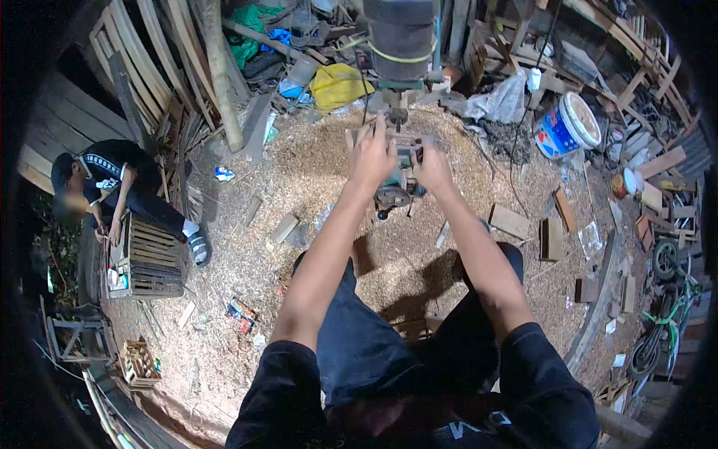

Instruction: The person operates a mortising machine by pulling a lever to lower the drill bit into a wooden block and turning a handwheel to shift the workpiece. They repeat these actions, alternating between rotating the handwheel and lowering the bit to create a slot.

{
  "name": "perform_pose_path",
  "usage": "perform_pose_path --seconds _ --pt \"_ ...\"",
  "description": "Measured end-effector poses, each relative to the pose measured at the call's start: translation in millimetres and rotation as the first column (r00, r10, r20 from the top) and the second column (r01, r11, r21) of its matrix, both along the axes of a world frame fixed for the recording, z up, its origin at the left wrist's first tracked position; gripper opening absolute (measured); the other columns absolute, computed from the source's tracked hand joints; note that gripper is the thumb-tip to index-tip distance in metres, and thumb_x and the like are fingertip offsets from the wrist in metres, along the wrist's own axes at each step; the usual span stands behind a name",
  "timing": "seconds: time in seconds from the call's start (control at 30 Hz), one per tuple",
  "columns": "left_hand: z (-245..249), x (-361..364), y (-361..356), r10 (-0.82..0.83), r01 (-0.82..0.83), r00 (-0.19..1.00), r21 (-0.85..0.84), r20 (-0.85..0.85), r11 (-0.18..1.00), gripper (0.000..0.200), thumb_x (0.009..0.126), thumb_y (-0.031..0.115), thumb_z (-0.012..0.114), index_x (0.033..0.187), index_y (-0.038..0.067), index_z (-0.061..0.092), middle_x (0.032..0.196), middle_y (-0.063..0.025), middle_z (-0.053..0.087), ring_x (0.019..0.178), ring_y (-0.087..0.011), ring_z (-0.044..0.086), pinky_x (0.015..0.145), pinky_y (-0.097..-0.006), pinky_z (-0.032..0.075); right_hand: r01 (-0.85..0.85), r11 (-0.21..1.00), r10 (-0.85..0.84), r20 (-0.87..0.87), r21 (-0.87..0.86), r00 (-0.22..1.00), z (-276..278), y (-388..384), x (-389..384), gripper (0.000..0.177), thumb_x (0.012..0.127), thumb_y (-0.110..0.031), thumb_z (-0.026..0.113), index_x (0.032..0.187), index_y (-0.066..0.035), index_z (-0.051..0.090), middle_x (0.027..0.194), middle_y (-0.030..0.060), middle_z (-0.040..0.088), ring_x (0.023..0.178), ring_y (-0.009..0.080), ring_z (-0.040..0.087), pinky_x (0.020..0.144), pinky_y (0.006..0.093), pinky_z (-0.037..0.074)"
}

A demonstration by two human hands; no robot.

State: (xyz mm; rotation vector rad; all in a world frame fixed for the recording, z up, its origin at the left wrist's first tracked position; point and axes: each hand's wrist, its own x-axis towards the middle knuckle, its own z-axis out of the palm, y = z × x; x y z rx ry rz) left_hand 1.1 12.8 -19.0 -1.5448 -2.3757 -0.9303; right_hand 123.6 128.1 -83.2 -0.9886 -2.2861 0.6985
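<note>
In front of me stands a machine with a dark upper housing (pixel 400 41) and a drill-like chuck (pixel 397 117) beneath it. Its greenish lower part carries a handwheel (pixel 392 197). Across the machine under the chuck lies a short wooden piece (pixel 404 139). My left hand (pixel 372 156) is closed around the left end of that piece, fingers partly raised over it. At the right end my right hand (pixel 433 166) is closed too, with its thumb side toward the wood. My fingers hide much of the piece, and the bit's tip is hard to make out.
Wood shavings (pixel 314 150) cover the ground. Loose wooden blocks (pixel 551 239) lie to the right, near a white-and-blue bucket (pixel 566 126). A person (pixel 123 187) sits at the left by a slatted crate (pixel 155 258). A small green bike (pixel 666 314) stands far right.
</note>
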Motion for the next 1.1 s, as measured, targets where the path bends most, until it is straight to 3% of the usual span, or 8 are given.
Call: perform_pose_path --seconds 0.1,0.27,0.4,0.77,0.87,1.0,1.03,1.1 --pt "31.2 -26.6 18.6 0.076 -0.075 0.996 0.015 -0.051 0.997 0.065 0.086 0.025 0.060 0.143 0.001 0.039 0.119 -0.0227 0.062 0.119 -0.0353 0.054 0.110 -0.0629 0.025 -0.037 0.996 0.047 -0.143 0.075 0.989 43.4 8.6 -19.7 0.037 0.088 -0.025 0.062 0.121 -0.008 0.054 0.095 0.0295 0.065 0.092 0.0485 0.062 0.082 0.0555 0.050" --pt "57.0 -49.9 46.0 0.165 -0.172 0.979 -0.051 -0.116 0.984 0.071 0.083 0.024 0.060 0.146 0.003 0.034 0.126 -0.0167 0.058 0.122 -0.0319 0.053 0.108 -0.0665 0.025 -0.065 0.966 0.083 -0.060 0.250 0.995 92.5 15.5 -28.9 0.035 0.087 -0.023 0.062 0.118 -0.006 0.056 0.092 0.0269 0.067 0.090 0.0479 0.063 0.082 0.0532 0.051" --pt "60.0 -61.0 61.7 0.179 -0.194 0.974 -0.107 -0.137 0.975 0.079 0.082 0.022 0.061 0.150 0.005 0.025 0.135 -0.0120 0.052 0.126 -0.0299 0.050 0.107 -0.0701 0.025 -0.107 0.982 0.123 -0.096 0.157 0.988 117.1 23.3 -33.8 0.029 0.088 -0.021 0.062 0.109 -0.003 0.058 0.087 0.0272 0.066 0.089 0.0469 0.063 0.080 0.0532 0.049" --pt "62.1 -66.8 60.8 0.162 -0.185 0.975 -0.156 -0.150 0.970 0.083 0.082 0.021 0.064 0.153 0.010 0.022 0.129 -0.0101 0.051 0.124 -0.0305 0.049 0.109 -0.0702 0.022 -0.013 0.969 0.091 -0.309 0.245 0.947 118.7 53.1 -48.7 0.022 0.088 -0.019 0.061 0.100 -0.001 0.064 0.087 0.0257 0.067 0.083 0.0433 0.065 0.074 0.0502 0.051" --pt "57.6 -68.9 61.1 0.153 -0.166 0.969 -0.051 -0.194 0.985 0.076 0.083 0.021 0.063 0.150 0.008 0.029 0.125 -0.0117 0.052 0.122 -0.0308 0.049 0.107 -0.0672 0.026 0.107 0.967 0.012 -0.463 0.231 0.886 128.0 65.2 -50.7 0.021 0.088 -0.018 0.060 0.092 0.002 0.067 0.081 0.0245 0.067 0.079 0.0397 0.067 0.071 0.0444 0.053" --pt "82.1 -78.9 61.6 0.158 -0.113 0.960 0.198 -0.232 0.974 0.061 0.090 0.026 0.057 0.142 0.000 0.041 0.128 -0.0191 0.050 0.121 -0.0357 0.048 0.110 -0.0553 0.027 0.219 0.949 -0.038 -0.608 0.226 0.793 146.3 105.6 -60.5 0.023 0.088 -0.019 0.061 0.089 0.003 0.068 0.079 0.0236 0.068 0.078 0.0386 0.069 0.071 0.0433 0.053" --pt "88.5 -84.3 65.8 0.120 -0.042 0.964 0.310 -0.236 0.950 0.061 0.090 0.027 0.057 0.142 0.000 0.041 0.130 -0.0194 0.050 0.123 -0.0361 0.047 0.110 -0.0548 0.027 0.249 0.959 -0.120 -0.603 0.136 0.789 151.3 118.1 -65.2 0.025 0.087 -0.021 0.062 0.089 0.003 0.068 0.081 0.0238 0.068 0.080 0.0380 0.069 0.073 0.0430 0.053" --pt "103.2 -92.5 80.5 0.043 0.100 0.966 0.524 -0.253 0.846 0.062 0.090 0.028 0.058 0.143 0.000 0.040 0.134 -0.0199 0.048 0.127 -0.0368 0.044 0.111 -0.0537 0.026 0.307 0.944 -0.179 -0.596 0.120 0.783 161.4 144.2 -73.3 0.027 0.086 -0.024 0.064 0.091 0.002 0.068 0.085 0.0231 0.069 0.084 0.0362 0.069 0.076 0.0425 0.052"
